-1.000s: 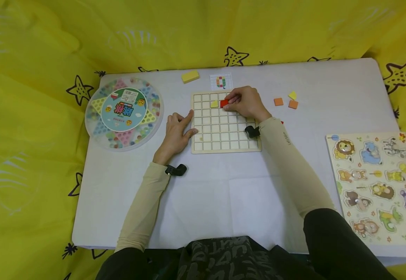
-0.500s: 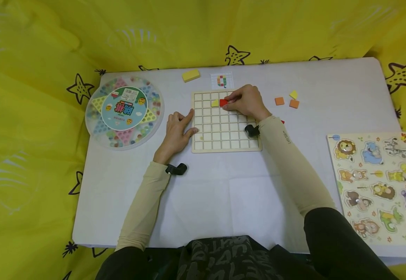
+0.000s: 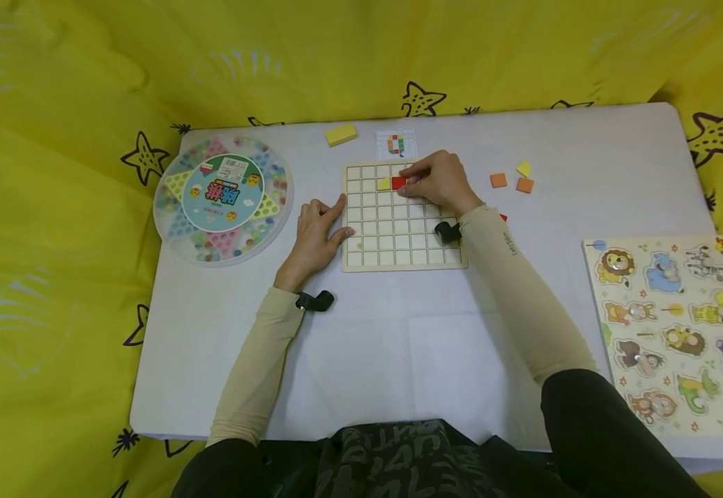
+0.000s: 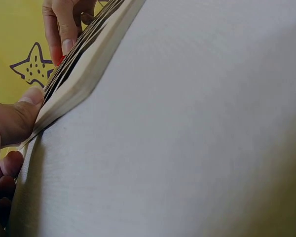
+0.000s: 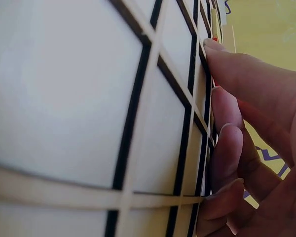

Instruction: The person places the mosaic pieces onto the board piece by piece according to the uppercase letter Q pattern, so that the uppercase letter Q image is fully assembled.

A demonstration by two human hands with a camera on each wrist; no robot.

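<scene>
Slight leftward shift of the red tile (image 3: 398,183) since a second ago; head view: it's sitting beside the yellow tile (image 3: 384,184), board's (image 3: 401,243) far half, right hand (image 3: 438,181) pinching it, left hand (image 3: 316,238) spreading thumb and index along the left edge, likely steadying. Left wrist view: thumb is resting on the rim, not clamping. Right wrist view: thumb and fingertips are nearly meeting around red, presumably for alignment.

They wear beige sleeves (image 3: 258,366) — black wristbands (image 3: 316,301), dark lettered top (image 3: 398,456).
</scene>
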